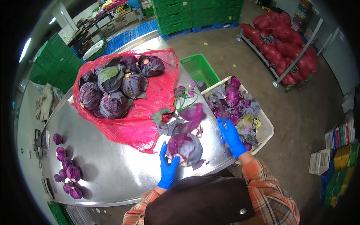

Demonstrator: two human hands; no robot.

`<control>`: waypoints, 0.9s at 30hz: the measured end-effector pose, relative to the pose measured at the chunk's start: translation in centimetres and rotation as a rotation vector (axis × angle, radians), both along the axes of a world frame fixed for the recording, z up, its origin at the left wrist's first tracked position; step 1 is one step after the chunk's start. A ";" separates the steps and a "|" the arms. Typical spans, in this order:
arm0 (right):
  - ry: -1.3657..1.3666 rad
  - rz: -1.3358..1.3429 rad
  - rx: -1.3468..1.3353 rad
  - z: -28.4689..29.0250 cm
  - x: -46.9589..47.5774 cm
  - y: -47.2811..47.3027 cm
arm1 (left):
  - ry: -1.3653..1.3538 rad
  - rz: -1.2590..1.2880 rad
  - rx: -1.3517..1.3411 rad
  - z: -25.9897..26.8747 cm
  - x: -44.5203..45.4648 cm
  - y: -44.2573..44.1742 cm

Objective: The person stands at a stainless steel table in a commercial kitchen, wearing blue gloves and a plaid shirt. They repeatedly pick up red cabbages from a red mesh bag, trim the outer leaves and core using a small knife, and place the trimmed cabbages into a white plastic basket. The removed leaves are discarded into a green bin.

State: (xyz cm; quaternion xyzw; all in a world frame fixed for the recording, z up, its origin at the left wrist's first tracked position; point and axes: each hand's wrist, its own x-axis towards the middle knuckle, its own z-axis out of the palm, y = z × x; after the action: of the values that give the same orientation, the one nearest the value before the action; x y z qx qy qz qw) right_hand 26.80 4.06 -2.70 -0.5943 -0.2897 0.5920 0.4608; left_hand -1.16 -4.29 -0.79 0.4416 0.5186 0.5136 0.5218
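Note:
My left hand, in a blue glove, grips the left side of a red cabbage head on the steel table. My right hand, gloved too, is at the near side of a white plastic crate full of purple outer leaves. Its fingers are bent around something dark and blurred, perhaps a knife; I cannot tell what. Loose leaves lie just beyond the held cabbage. Farther back, untrimmed red cabbages rest on a red mesh sack. Several small purple heads sit at the table's left.
A green plastic basket stands beyond the white crate. Stacked green crates rise at the back. A metal cart with filled red mesh sacks is at the upper right. Green string lies on the table.

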 end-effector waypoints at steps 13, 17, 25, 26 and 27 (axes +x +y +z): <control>-0.726 0.378 0.565 5.4 -3.7 -2.0 | 0.162 -0.370 0.046 1.1 4.0 9.2; -0.589 0.296 0.242 2.0 -0.4 -0.6 | 0.205 -0.433 0.175 1.0 4.4 8.2; -0.616 0.117 0.353 4.9 1.6 -0.9 | -0.153 -0.176 -0.115 1.5 3.4 6.4; -0.540 0.215 0.358 4.4 0.5 -1.8 | -0.122 -0.258 -0.229 1.3 2.9 7.2; -0.459 0.309 0.364 3.9 -0.8 -2.5 | -0.021 -0.286 -0.283 2.6 3.0 7.5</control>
State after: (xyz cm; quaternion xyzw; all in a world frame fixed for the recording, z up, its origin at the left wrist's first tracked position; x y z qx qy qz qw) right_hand 25.97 1.52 1.24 -0.5691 -0.5739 0.4441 0.3868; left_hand 1.87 3.25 1.76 0.4276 0.5121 0.3609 0.6517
